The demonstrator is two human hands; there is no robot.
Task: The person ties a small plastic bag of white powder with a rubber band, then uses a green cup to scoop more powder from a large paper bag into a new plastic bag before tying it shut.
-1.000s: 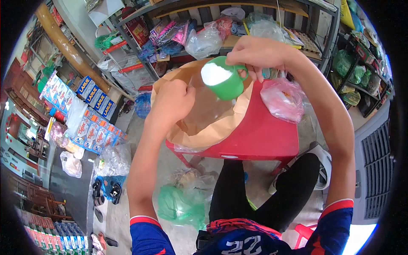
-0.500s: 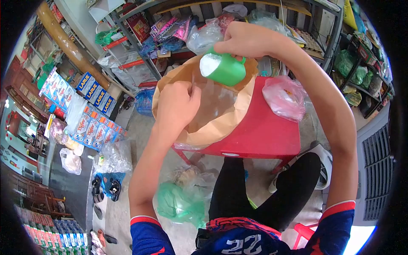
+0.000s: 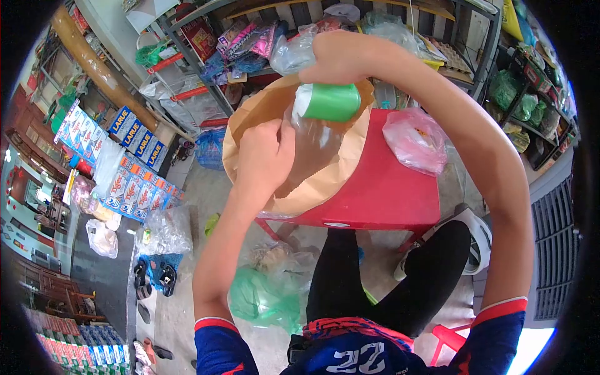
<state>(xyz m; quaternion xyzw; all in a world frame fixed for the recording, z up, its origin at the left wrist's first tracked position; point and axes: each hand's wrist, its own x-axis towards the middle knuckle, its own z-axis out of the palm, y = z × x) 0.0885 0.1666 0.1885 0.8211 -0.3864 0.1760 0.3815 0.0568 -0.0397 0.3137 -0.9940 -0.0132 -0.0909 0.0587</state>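
My right hand [image 3: 337, 59] is closed on a green plastic mug [image 3: 335, 102], its handle now hidden behind the hand. The mug lies tipped on its side, and white grainy stuff [image 3: 304, 99] shows at its mouth, which faces left. Just below that mouth is a clear plastic bag [image 3: 307, 136], inside the opening of a large brown paper sack [image 3: 353, 150]. My left hand [image 3: 265, 150] is closed at the bag's upper left edge, fingers curled inward. The sack's bottom is hidden from me.
A red plastic table [image 3: 400, 194] carries the sack and a pink plastic bag [image 3: 415, 142]. Behind stands a metal shelf [image 3: 203, 59] with packets. Green plastic bags [image 3: 262, 300] lie on the floor below. Beer cartons [image 3: 134, 190] are stacked at left.
My right hand has lowered slightly and tilted the mug further, its mouth now turned over the clear bag. My left hand has stayed nearly in place.
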